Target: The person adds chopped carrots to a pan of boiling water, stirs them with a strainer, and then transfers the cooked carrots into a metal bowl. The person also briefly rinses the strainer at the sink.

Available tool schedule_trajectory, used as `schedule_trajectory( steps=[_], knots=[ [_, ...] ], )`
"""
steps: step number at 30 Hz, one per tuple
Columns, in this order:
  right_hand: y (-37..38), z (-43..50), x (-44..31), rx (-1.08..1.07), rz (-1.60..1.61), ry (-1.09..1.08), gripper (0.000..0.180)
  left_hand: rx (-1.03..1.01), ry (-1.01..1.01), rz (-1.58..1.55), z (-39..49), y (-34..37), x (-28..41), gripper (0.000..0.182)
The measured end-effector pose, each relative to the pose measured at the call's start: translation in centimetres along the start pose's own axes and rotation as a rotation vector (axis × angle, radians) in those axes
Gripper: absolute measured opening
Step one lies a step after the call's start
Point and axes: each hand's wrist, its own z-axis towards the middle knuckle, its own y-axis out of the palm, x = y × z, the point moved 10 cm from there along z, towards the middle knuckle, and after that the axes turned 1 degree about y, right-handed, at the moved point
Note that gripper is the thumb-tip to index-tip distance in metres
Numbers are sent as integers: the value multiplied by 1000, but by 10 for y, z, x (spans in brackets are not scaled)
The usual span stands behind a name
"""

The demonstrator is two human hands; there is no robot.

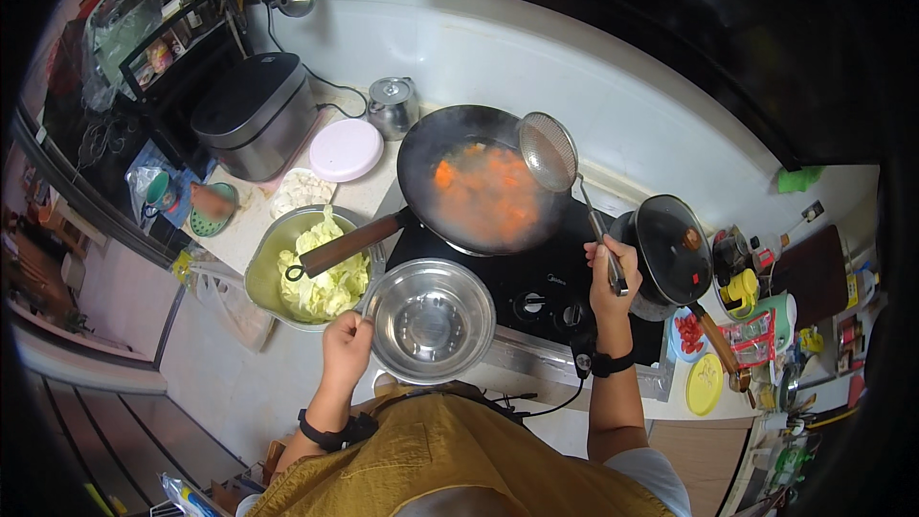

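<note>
My left hand [347, 345] grips the rim of a stainless steel bowl [431, 319], which holds no food and is held in front of the stove's near edge. In my right hand [614, 276] is the handle of a wire mesh skimmer [549, 151]. The skimmer's head is tilted over the right rim of a black wok [423, 136]. Steam rises from the wok, blurring the orange pieces [488, 194] in it, which look like carrot. The wok's wooden handle [352, 245] reaches left over a metal basin [262, 280] of torn cabbage leaves [316, 287].
A lidded frying pan [671, 248] stands on the right of the black gas hob [502, 280]. Right of it are a plate of red pieces [689, 337] and a yellow lid [705, 384]. A rice cooker [251, 115], pink lid [346, 151] and steel pot [393, 108] stand at left.
</note>
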Motion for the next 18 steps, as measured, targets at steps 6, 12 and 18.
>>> schedule_trajectory(
  steps=[6,12,18],
  knots=[
    [3,-3,22,1,80,86,13,-20,-7,24,0,3,-4,28],
    [9,-7,45,10,304,271,12,-39,-18,-26,-1,6,-8,27],
    [5,-4,36,35,334,200,14,-32,2,21,-2,4,-9,28]
  ],
)
